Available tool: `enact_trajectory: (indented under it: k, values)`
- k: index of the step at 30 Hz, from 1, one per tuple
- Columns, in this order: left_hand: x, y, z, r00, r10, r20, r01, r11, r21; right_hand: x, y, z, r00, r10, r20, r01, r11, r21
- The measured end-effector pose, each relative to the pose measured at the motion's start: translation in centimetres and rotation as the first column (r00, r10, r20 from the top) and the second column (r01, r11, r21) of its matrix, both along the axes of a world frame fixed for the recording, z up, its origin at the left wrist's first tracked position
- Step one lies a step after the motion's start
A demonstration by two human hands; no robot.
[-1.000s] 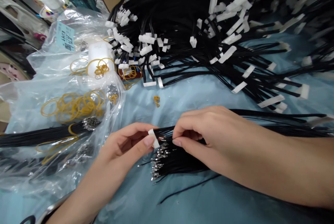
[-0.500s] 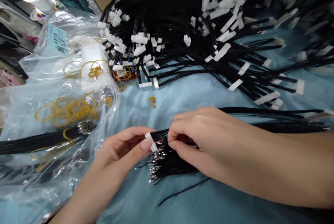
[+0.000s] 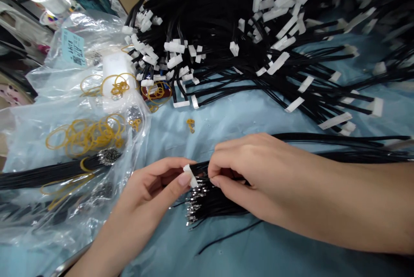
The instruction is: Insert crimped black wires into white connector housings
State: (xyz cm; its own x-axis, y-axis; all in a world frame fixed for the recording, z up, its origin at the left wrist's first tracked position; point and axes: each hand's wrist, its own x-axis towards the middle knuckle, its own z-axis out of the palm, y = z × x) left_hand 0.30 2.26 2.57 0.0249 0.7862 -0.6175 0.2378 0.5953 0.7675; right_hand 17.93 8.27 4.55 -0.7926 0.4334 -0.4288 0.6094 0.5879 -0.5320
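white plastic connector (image 3: 190, 176) toward blue-covered worktop (image 3: 171, 244) near edge, pinched by left hand (image 3: 150, 193) | right hand (image 3: 249, 163) pinching thin black wires (image 3: 201, 167) behind it | looks part-wired; metal-tipped black wires (image 3: 220, 206) loose | white-ended black cables (image 3: 210, 5) look done, toward far edge

A small cable-assembly workplace, whether workshop or home cannot be told. Black wires (image 3: 200, 5) ending in white connectors (image 3: 174, 47) are heaped across the top and upper right; metal crimp terminals (image 3: 193, 208) fan out at lower centre. At left lie rubber bands (image 3: 119, 88) and a labelled plastic bag (image 3: 53, 70); a light-blue sheet (image 3: 161, 242) spreads underneath.
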Motion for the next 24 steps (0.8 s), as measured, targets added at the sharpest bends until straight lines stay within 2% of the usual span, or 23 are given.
enact_trajectory:
  k: [2, 5, 10, 17, 24]
  values:
    - [-0.1, 0.0, -0.1, 1.0, -0.003, 0.004, 0.002, 1.0, 0.006, -0.1, 0.0, 0.1, 0.999, 0.003, 0.032, -0.003, 1.0, -0.018]
    - [-0.1, 0.0, -0.1, 1.0, -0.004, 0.002, 0.004, 1.0, 0.02, 0.1, -0.1, -0.2, 0.997, -0.076, 0.011, 0.076, 0.997, -0.007]
    - [-0.2, 0.0, 0.0, 1.0, -0.009, 0.017, 0.009, 1.0, 0.016, 0.7, -0.4, -1.6, 0.956, -0.185, -0.227, 0.201, 0.978, 0.049]
    - [0.1, 0.2, 0.0, 1.0, -0.008, -0.007, 0.008, 1.0, 0.013, 0.9, -0.7, -1.7, 0.957, -0.044, -0.287, 0.092, 0.983, 0.157]
    - [0.3, 0.0, 0.0, 1.0, -0.012, 0.002, 0.012, 1.0, 0.028, 0.8, -0.6, -1.8, 0.968, -0.107, -0.229, 0.129, 0.988, 0.086]
